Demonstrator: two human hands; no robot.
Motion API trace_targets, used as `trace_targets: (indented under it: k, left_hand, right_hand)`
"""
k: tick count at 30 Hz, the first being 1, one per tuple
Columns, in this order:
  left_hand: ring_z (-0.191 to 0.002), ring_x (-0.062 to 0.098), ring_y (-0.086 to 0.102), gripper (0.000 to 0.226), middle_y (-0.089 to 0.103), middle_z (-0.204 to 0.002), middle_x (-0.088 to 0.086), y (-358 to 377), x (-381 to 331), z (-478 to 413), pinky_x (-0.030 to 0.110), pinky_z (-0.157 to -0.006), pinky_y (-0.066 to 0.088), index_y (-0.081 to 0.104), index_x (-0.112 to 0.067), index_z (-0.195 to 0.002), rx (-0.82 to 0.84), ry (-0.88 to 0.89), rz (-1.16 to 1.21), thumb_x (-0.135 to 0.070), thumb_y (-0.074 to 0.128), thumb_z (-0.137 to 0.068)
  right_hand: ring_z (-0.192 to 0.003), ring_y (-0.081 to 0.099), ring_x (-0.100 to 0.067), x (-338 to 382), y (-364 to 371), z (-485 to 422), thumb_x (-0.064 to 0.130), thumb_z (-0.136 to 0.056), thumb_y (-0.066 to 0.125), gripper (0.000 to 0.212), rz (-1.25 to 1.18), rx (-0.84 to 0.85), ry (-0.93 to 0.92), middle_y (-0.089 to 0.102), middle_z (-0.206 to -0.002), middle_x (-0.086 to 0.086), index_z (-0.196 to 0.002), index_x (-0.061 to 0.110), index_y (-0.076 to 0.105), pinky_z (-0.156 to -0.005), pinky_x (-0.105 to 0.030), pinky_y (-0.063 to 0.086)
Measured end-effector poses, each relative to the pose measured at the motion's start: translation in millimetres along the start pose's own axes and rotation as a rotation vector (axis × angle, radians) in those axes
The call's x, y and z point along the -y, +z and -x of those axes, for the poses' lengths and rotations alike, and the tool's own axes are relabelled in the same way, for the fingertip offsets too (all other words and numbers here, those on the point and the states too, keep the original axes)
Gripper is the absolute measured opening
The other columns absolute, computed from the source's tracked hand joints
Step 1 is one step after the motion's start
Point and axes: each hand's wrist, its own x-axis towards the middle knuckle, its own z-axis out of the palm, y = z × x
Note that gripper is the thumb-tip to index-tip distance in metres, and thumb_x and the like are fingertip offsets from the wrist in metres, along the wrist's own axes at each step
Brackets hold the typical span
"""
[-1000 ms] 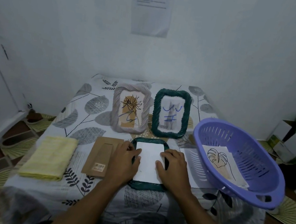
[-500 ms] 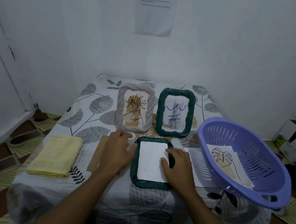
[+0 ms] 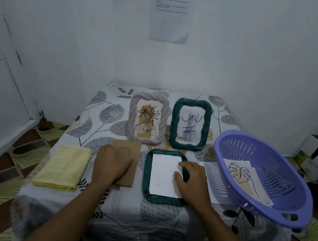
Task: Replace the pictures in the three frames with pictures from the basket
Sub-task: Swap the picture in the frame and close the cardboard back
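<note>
Head view: the purple basket (image 3: 281,181) crowds the surface's (image 3: 159,220) right edge, and patterned cloth lies open at bottom centre. The left hand (image 3: 112,165) has moved off the face-down green frame (image 3: 162,199) onto the brown backing board (image 3: 130,149), fingers bent, grip unclear. The right hand (image 3: 192,179), fingers loosely spread, presses the white sheet (image 3: 163,175) inside that frame at centre.

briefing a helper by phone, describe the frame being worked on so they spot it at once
On the leaf-print table, look left of the purple basket. The dark green frame there lies flat holding a white sheet, right hand on it; the grey frame and other green frame stand upright behind.
</note>
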Motion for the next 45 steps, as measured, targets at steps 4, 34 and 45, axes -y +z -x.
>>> trace_targets:
  k: [4,34,45]
  left_hand:
    - [-0.068,0.020,0.053,0.037,0.054,-0.072,0.004,-6,-30,0,0.033,-0.058,0.045,0.046,-0.015,-0.068,-0.019,0.001,0.010,-0.045,0.066,-0.071]
    - [-0.090,0.019,0.064,0.034,0.069,-0.108,0.008,46,-50,27,0.027,-0.086,0.048,0.067,-0.009,-0.115,0.173,0.297,-0.002,-0.018,0.070,-0.082]
    - [-0.097,0.026,0.061,0.022,0.070,-0.099,0.007,51,-45,29,0.036,-0.090,0.045,0.068,-0.012,-0.102,0.137,0.339,-0.105,-0.025,0.065,-0.085]
  right_hand:
    - [-0.118,0.046,-0.020,6,-8,-5,0.028,-0.090,0.063,0.029,-0.005,-0.008,-0.036,0.058,-0.123,-0.001,-0.117,0.017,0.064,-0.100,-0.035,0.038]
    - [-0.082,0.068,-0.020,12,-21,-28,0.020,-0.090,0.064,0.031,-0.052,0.165,0.208,0.073,-0.099,-0.007,-0.120,0.013,0.066,-0.079,-0.039,0.058]
    - [-0.074,0.062,-0.025,15,-23,-32,0.021,-0.086,0.067,0.016,0.241,0.237,0.054,0.066,-0.074,-0.011,-0.081,0.005,0.066,-0.068,-0.031,0.052]
